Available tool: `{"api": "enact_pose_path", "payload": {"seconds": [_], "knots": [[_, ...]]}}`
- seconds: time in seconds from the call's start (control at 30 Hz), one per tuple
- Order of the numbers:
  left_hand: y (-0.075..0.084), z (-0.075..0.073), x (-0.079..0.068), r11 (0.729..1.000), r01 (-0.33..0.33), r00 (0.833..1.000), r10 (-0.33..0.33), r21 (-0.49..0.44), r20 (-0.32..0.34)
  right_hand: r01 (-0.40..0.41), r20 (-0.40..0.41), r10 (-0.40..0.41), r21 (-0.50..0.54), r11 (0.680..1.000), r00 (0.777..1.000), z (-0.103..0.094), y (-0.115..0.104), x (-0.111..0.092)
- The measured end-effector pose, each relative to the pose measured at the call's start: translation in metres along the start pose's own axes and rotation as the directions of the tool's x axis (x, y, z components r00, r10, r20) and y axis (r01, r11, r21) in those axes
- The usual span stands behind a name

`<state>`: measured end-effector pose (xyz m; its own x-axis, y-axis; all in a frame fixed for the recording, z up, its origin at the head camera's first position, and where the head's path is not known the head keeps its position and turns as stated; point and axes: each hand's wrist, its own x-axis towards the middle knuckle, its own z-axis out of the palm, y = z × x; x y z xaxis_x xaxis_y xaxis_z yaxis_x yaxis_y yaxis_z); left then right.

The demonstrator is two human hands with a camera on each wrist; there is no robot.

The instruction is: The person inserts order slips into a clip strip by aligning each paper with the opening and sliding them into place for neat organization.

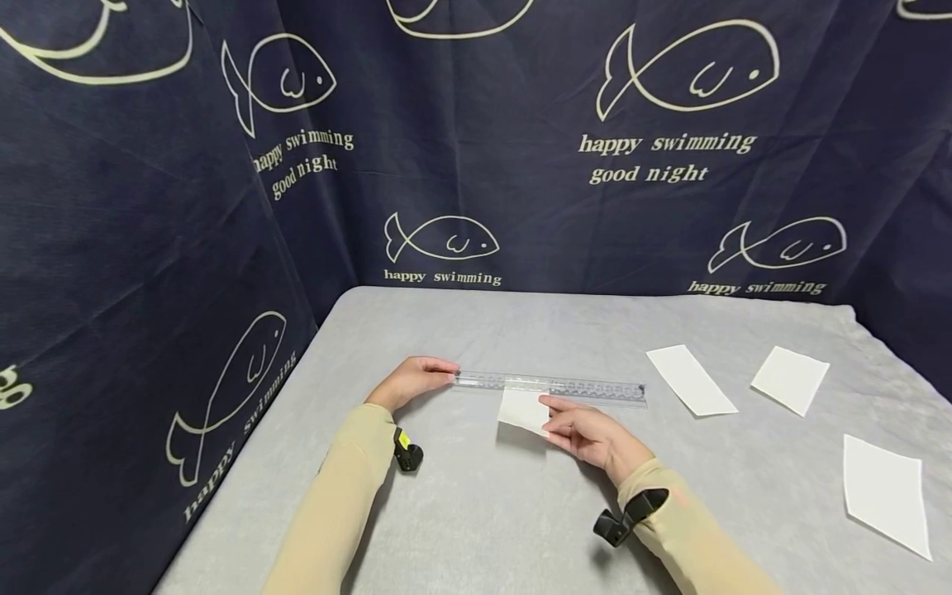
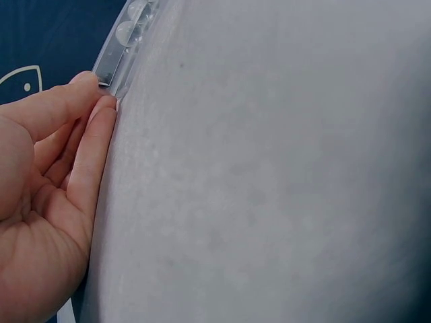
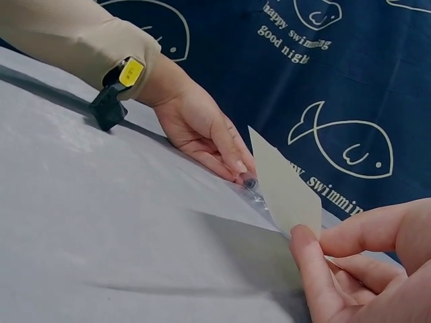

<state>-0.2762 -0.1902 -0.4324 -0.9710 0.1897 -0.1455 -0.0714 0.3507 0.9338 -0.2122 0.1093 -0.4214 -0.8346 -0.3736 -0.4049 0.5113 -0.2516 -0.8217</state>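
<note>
A clear plastic ruler (image 1: 598, 390) lies crosswise on the grey cloth. My left hand (image 1: 413, 380) pinches its left end between thumb and fingers; the left wrist view shows that grip on the ruler's end (image 2: 116, 64) up close. In my right hand (image 1: 591, 434) a small white piece of paper (image 1: 523, 408) is pinched by one edge. The paper is tilted up off the cloth and casts a shadow, its far edge at the middle of the ruler. Seen from the right wrist, the paper (image 3: 286, 192) stands in front of part of the ruler.
Three white paper pieces lie on the right: a long strip (image 1: 692, 380), a smaller piece (image 1: 791, 380) and a larger sheet (image 1: 885, 494) nearer the front. A dark blue curtain (image 1: 535, 165) with fish drawings hangs behind and left of the grey-covered table (image 1: 461, 529).
</note>
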Motion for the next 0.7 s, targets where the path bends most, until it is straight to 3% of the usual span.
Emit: {"api": "enact_pose_path", "payload": {"seconds": [0.7], "knots": [[-0.0005, -0.0007, 0.0006, 1.0, 0.0, 1.0, 0.0, 0.001, -0.001, 0.009, -0.012, -0.01, -0.026, 1.0, 1.0, 0.003, -0.0011, -0.001]]}}
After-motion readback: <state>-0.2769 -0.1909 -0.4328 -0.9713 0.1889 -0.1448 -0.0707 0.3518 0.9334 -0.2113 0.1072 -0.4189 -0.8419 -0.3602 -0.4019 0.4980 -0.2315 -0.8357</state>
